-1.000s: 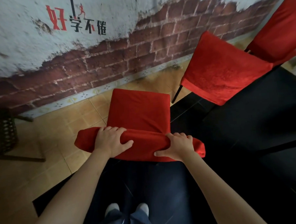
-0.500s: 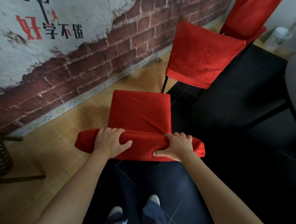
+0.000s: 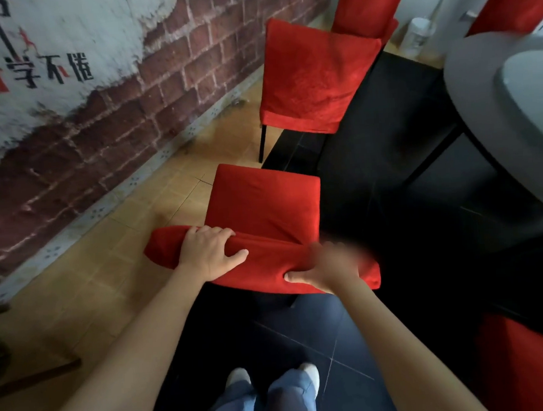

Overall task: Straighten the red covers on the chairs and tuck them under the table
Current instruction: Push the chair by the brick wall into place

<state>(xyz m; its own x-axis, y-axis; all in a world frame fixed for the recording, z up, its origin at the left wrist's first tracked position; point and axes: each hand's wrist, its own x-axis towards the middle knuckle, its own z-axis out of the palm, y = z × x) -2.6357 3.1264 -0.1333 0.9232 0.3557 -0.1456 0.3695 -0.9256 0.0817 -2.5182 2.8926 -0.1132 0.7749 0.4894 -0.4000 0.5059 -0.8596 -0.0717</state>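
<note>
Left hand [image 3: 210, 253]: curled over the red fabric-covered chair back [image 3: 264, 263], frame centre.
Right hand [image 3: 326, 270]: blurred, thumb pinched the cover.
Tip: an even two-handed push toward the grey round table [image 3: 478, 75], upper right, looked best.

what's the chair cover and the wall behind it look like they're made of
Chair cover: soft plush fabric, probably velvet or velour; matte nap, and it bunches under the left hand and right hand. Wall: looks like exposed red brick beneath broken white plaster, possibly a printed mural.
</note>
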